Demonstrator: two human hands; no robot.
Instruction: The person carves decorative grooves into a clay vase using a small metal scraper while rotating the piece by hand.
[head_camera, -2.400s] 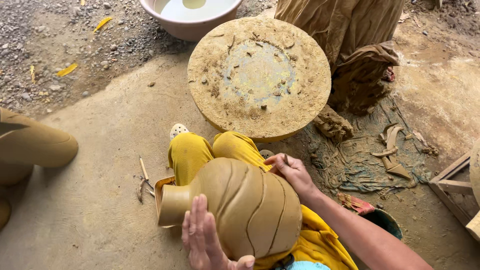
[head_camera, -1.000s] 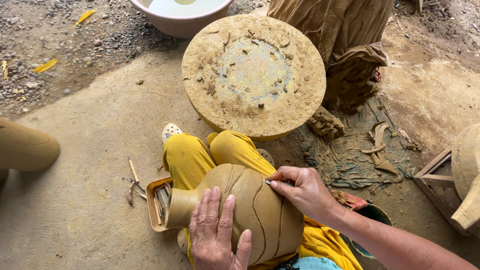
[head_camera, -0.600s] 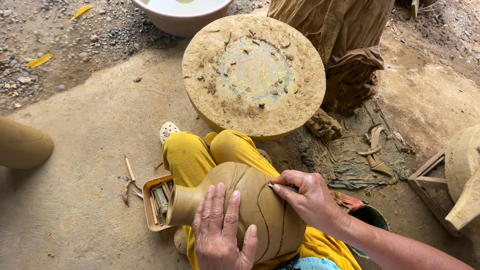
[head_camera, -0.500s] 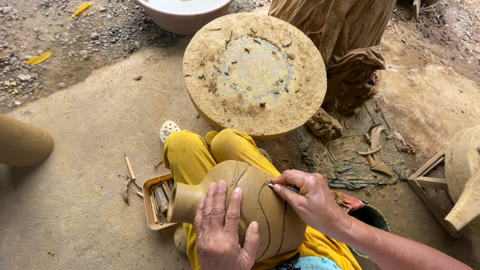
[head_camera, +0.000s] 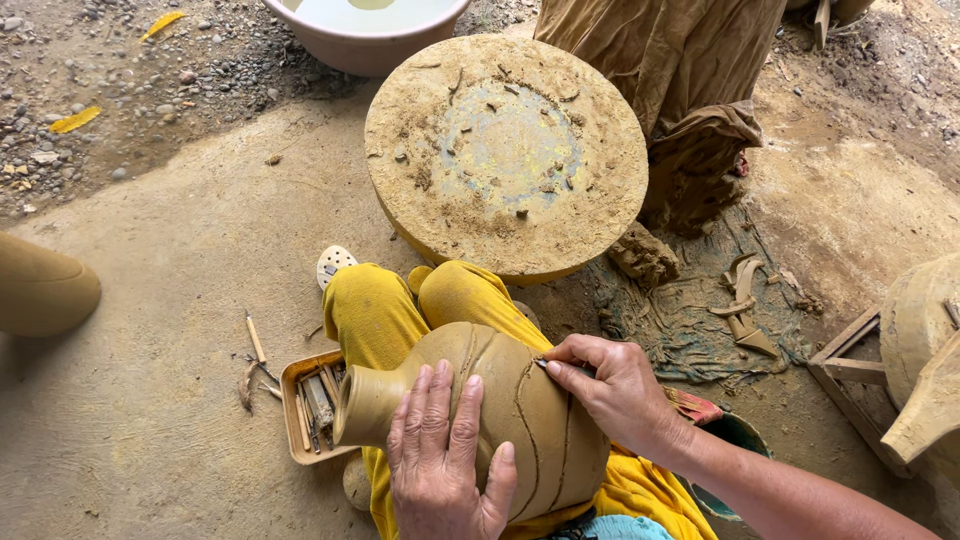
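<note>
A tan unfired clay vase (head_camera: 505, 405) with curved grooves cut in its body lies on its side across my lap, neck pointing left. My left hand (head_camera: 445, 460) lies flat on its near side, fingers spread, steadying it. My right hand (head_camera: 612, 390) pinches a small carving tool whose tip touches the vase's upper right shoulder at a groove. My legs in yellow trousers (head_camera: 400, 310) are under the vase.
A round clay-caked potter's wheel (head_camera: 505, 150) stands just ahead. A small tray of tools (head_camera: 308, 405) sits left of my lap, with loose sticks (head_camera: 255, 340) beside it. A pale basin (head_camera: 365, 30) is at the top, clay pots at left (head_camera: 40, 290) and right (head_camera: 925, 350), a wooden frame (head_camera: 850, 370) at right.
The vase has been turned slightly in my lap and my left hand has slid up onto its side. My right hand has moved the tool along a groove toward the shoulder.
</note>
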